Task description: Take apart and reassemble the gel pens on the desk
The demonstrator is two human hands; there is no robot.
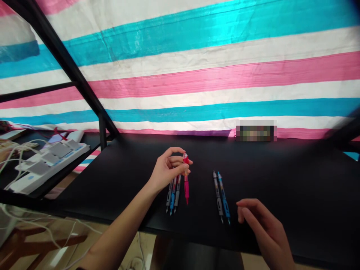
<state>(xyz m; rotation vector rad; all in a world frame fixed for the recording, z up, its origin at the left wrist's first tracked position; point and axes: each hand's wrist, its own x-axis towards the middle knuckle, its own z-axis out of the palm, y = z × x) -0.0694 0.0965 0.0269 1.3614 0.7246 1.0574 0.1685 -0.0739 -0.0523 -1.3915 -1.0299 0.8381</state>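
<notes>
My left hand (168, 168) is closed on a pink pen (186, 189), gripping its upper part between thumb and fingers, with the tip pointing down toward me. Partly covered by that hand, a blue pen (172, 202) lies between two grey pens on the black table (126, 180). To the right, another grey pen (218, 198) and another blue pen (224, 200) lie side by side, tips toward me. Just right of this pair is my right hand (260, 221), its fingers loosely bent and nothing visible in them.
A white power strip (25, 183) with several chargers and cables occupies a surface at the left. A black metal frame (64, 63) rises there. Striped sheeting (197, 75) hangs behind the table. At the back edge sits a blurred-out object (255, 131).
</notes>
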